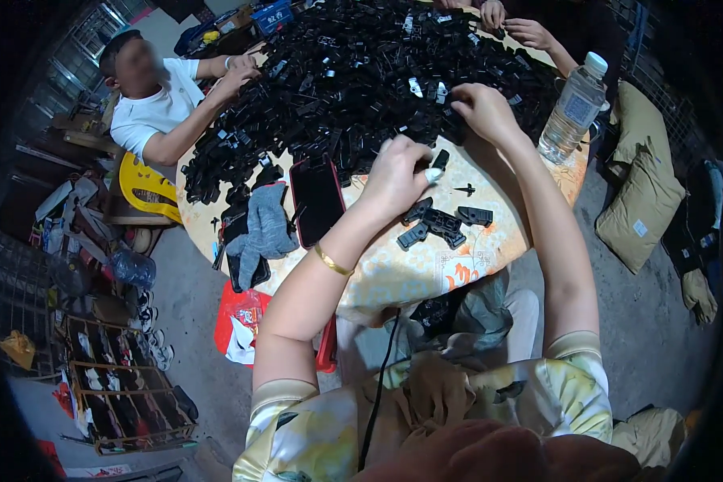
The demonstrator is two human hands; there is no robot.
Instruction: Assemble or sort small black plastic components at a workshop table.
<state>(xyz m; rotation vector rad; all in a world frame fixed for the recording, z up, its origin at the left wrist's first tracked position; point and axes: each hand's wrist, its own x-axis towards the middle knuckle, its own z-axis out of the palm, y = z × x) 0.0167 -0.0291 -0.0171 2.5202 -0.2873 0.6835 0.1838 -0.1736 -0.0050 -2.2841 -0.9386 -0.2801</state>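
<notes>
A big heap of small black plastic parts covers the far part of the round table. My left hand is closed at the heap's near edge, its thumb wrapped in something white. At that thumb's tip stands a black plastic part, which the hand seems to pinch. My right hand reaches to the heap's right side with fingers bent down and drawn together; what lies in them is hidden. Nearer me lie several larger black pieces and a small black cross-shaped piece.
Left of my forearm lie a phone and a grey cloth glove. A clear bottle stands on the table at the right. One person sits at the left; another person's hands work at the far right. Sacks lie right.
</notes>
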